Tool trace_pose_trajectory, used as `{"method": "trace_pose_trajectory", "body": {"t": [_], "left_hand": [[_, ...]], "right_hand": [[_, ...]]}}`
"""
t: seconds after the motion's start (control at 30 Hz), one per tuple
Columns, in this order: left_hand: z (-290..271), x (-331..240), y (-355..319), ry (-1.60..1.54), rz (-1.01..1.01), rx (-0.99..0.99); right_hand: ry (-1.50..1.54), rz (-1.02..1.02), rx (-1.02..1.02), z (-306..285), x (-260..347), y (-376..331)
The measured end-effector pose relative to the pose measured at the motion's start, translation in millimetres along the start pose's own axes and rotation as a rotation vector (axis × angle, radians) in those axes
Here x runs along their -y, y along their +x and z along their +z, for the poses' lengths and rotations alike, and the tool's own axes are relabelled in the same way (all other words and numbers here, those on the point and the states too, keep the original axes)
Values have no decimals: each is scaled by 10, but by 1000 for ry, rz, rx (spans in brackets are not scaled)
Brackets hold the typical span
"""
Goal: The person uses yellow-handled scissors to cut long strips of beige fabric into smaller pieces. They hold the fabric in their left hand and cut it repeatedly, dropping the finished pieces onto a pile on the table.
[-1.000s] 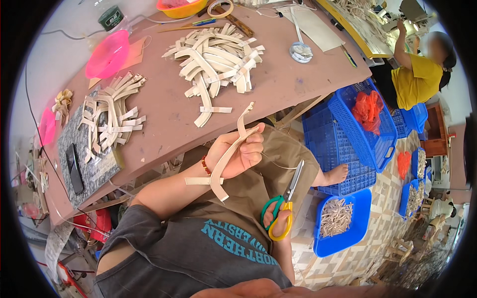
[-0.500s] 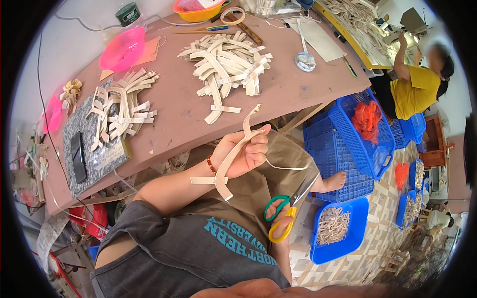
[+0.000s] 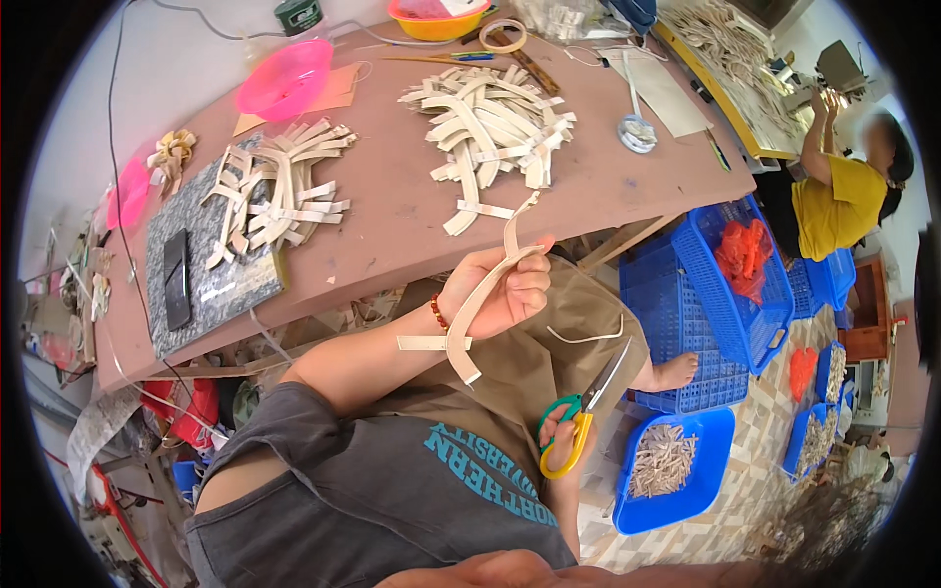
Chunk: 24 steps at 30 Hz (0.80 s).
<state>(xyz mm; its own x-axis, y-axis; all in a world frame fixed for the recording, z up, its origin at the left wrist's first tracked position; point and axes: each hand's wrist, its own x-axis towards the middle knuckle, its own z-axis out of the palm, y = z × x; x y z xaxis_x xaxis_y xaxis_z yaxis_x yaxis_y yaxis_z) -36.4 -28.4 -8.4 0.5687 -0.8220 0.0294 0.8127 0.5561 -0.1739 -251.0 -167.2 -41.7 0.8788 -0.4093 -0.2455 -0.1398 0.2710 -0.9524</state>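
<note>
My left hand (image 3: 502,296), with a red bead bracelet at the wrist, is closed around a cream strap piece (image 3: 469,318). One narrow end sticks up above the fingers; a wider curved end with a short crosspiece hangs below. In my right hand (image 3: 561,449) are scissors (image 3: 580,429) with green and yellow handles, blades pointing up and right, apart from the strap. Between the two hands, a thin cream strand (image 3: 588,339) curves over the brown cloth (image 3: 578,294) on my lap. Similar strap pieces (image 3: 490,127) form a pile on the table (image 3: 382,211).
Another strap pile (image 3: 284,191) lies by a stone slab (image 3: 186,318) with a phone (image 3: 176,279). Pink bowl (image 3: 286,78) and tape roll (image 3: 503,37) sit farther back. Blue crates (image 3: 676,333) and a tub (image 3: 716,456) of small pieces stand right, near a co-worker (image 3: 838,206) in yellow.
The view has shifted, so the table and my hands appear farther right. The thin strand's end, earlier at my left hand, is now apart from it and lower. Both hands keep their holds.
</note>
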Motion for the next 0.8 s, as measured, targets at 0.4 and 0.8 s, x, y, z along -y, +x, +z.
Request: {"method": "trace_pose_trajectory", "body": {"t": [0.4, 0.8], "left_hand": [[1316, -1797, -1482, 1638, 1320, -908], [338, -954, 165, 2505, 458, -1050]], "right_hand": [[9, 71, 53, -1, -15, 148], [-204, 40, 78, -23, -31, 171]]}}
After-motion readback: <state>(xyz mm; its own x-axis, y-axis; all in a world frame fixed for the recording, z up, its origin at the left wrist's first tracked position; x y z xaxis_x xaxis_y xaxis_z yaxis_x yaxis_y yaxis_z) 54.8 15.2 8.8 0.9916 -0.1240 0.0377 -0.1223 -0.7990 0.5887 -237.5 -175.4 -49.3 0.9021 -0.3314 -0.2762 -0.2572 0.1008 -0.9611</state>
